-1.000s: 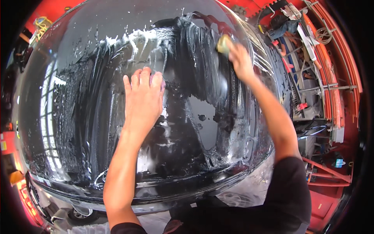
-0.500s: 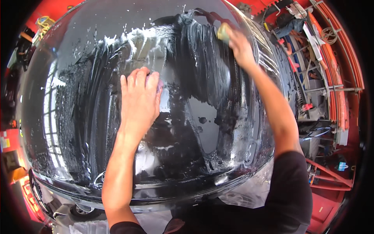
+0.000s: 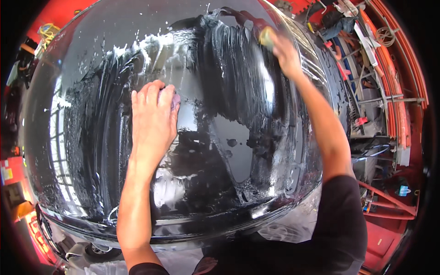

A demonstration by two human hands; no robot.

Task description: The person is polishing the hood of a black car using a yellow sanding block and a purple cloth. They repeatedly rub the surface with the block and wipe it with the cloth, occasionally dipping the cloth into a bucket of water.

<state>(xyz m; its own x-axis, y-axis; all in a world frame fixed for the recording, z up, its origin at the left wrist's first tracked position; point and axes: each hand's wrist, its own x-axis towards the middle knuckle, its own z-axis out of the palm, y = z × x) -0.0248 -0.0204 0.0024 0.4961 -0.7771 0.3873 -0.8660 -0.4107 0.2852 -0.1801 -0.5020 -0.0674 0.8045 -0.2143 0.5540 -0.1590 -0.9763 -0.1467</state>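
Observation:
A large, curved black car panel [image 3: 206,158] lies under both my arms, coated with streaked white suds [image 3: 158,43] and wet smears. My left hand [image 3: 153,114] is pressed on its middle, fingers bent over a small purple pad or lump [image 3: 175,101]. Only that piece's right side shows; the palm hides the rest. Farther off, near the panel's right edge, my right hand [image 3: 288,57] grips a yellow sponge [image 3: 267,36] against the wet surface. That hand is somewhat blurred.
Orange-red rails and metal shelving [image 3: 394,98] with tools and parts stand along the right. A red tube frame [image 3: 389,204] is at lower right. Clear plastic sheeting [image 3: 286,231] hangs by the panel's near edge. A wheel [image 3: 98,251] shows at lower left.
My right hand has shifted a little to the right with the yellow sponge. The panel sits slightly farther left in view, and my left hand keeps almost the same spot on it.

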